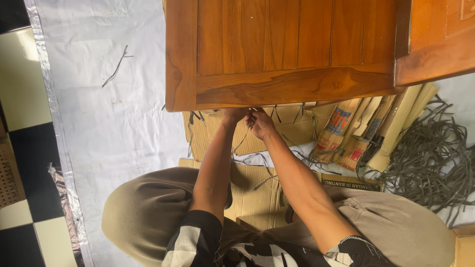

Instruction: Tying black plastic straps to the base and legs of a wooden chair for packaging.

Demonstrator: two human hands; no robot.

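I sit on the floor with both arms stretched forward. My left hand (233,115) and my right hand (260,124) meet at the lower edge of a wooden door (277,54), over a stack of flat cardboard sheets (297,129). Both pinch a thin dark strap (245,134) that trails down from my fingers toward my lap. Part of my left hand is hidden under the door's edge. More flattened cardboard (257,195) lies between my knees.
A heap of loose dark straps (430,163) lies at the right beside folded printed cardboard bundles (346,138). A white plastic sheet (109,109) covers the floor, with one stray strap (116,66) on it. Black-and-cream tiles (22,148) run along the left.
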